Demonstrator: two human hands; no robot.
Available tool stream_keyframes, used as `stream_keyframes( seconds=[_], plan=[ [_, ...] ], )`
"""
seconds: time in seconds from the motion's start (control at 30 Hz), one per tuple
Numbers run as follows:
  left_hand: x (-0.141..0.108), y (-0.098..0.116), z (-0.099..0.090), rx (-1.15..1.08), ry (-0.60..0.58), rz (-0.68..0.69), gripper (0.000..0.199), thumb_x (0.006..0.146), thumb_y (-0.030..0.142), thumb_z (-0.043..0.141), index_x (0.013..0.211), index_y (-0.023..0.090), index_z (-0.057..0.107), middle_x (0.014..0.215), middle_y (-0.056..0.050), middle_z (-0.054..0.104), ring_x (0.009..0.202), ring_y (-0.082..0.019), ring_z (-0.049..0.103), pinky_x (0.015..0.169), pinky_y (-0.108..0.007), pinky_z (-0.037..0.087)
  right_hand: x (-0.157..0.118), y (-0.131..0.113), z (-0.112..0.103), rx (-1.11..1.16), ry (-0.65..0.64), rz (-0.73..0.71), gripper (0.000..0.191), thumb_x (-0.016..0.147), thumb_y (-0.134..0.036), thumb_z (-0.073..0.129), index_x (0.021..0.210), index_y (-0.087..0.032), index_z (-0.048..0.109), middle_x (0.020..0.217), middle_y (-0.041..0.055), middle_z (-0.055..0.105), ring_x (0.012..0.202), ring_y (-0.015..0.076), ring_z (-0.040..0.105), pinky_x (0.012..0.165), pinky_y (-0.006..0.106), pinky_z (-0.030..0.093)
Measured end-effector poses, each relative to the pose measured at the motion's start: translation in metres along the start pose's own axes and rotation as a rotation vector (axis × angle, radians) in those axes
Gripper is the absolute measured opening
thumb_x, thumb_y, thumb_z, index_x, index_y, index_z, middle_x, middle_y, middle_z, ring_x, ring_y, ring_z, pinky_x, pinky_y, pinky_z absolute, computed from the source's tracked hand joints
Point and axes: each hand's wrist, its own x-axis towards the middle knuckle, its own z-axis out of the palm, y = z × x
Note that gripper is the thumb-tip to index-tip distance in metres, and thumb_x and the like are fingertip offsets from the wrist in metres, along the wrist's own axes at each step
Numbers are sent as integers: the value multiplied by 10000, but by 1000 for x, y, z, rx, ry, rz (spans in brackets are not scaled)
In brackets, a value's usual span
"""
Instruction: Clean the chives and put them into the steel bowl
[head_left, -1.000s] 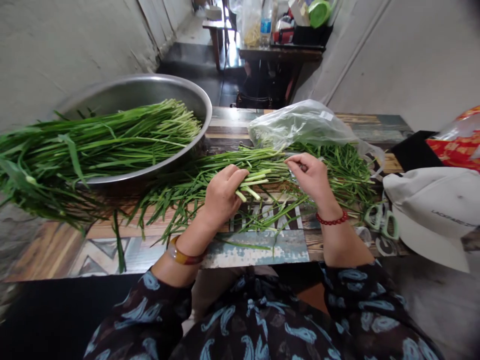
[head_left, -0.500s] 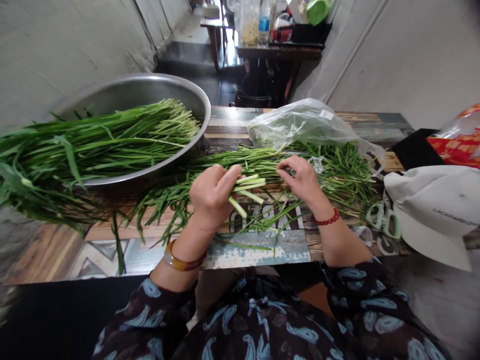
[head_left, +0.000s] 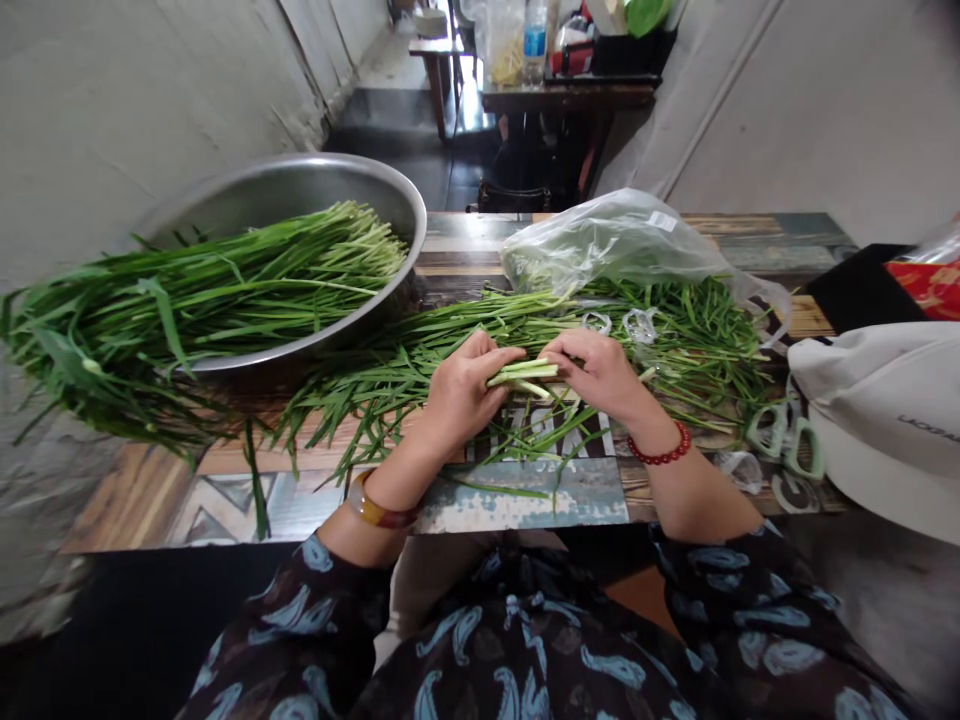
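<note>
My left hand (head_left: 466, 388) is closed around a small bunch of green stalks (head_left: 525, 372), whose pale ends point right. The fingertips of my right hand (head_left: 592, 368) are pinched at those pale ends. Beneath and behind both hands, a loose pile of long green stalks (head_left: 420, 345) lies across the patterned wooden table (head_left: 525, 497). On the left, a large metal basin (head_left: 417, 215) holds a thick heap of green stalks (head_left: 285, 275), the leafy ends hanging over its left rim. A clear plastic bag (head_left: 622, 235) with more greens inside lies behind the pile.
Green-handled scissors (head_left: 804, 447) and a white cap (head_left: 885, 420) are at the right. A black object (head_left: 862, 288) and red packaging (head_left: 930, 285) sit beyond. Another table (head_left: 570, 97) with a bottle (head_left: 534, 45) stands at the back.
My left hand has moved right and slightly up with its bunch. My right hand has come against the pale stalk ends, which were apart from it before. The view has shifted slightly.
</note>
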Motion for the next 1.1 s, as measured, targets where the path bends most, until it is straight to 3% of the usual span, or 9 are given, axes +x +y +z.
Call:
stream_keyframes(
  seconds=[0.1,0.27,0.4,0.5,0.6,0.7,0.97,1.1],
  plan=[
    [1,0,-1,24,-53,-20,188,868,156,570,943,176,741,796,-32,558,743,-151,538,643,-258,401,0,-2,0,13,57,67,300,958,-337,535,716,-201,647,715,22,681,691,155,608,693,286,440],
    [4,-3,-4,-39,-70,-80,156,831,116,568,830,169,715,734,-11,535,699,-139,523,620,-247,375,1,6,-12,-25,280,288,311,946,-366,535,707,-201,647,656,6,654,649,150,596,657,281,426],
    [6,-4,-5,-75,-69,-112,145,845,148,580,743,166,681,698,-1,509,676,-132,504,607,-245,358,2,4,-15,27,262,224,335,960,-393,511,710,-201,625,667,9,646,652,148,591,663,283,434],
    [6,-4,-6,-83,-70,-120,184,859,167,578,690,166,652,686,3,497,667,-129,491,603,-247,346,2,-1,-12,53,194,120,173,898,-345,613,811,-201,650,771,18,675,717,157,603,694,287,464],
    [6,-3,-6,-83,-78,-120,185,864,177,572,698,170,655,690,3,505,674,-130,492,612,-248,351,2,-3,-8,45,103,54,62,859,-264,656,854,-203,666,830,31,689,774,172,612,748,312,480],
    [6,-3,-6,-69,-86,-106,160,860,166,563,751,168,680,706,-5,519,686,-137,503,618,-249,366,2,-3,-5,36,75,82,99,863,-228,639,769,-206,660,774,28,681,756,175,606,741,324,470],
    [2,-1,-3,171,-107,0,192,848,135,530,911,176,707,820,-44,575,757,-163,552,645,-260,410,1,1,8,389,170,418,174,847,-347,660,795,-182,676,731,2,657,665,131,567,628,265,460],
    [2,2,-2,342,-113,78,227,815,69,514,909,177,690,873,-67,581,780,-185,533,649,-291,400,0,4,2,459,315,444,286,893,-440,620,757,-193,669,720,5,640,683,136,566,678,282,476]
  ],
)
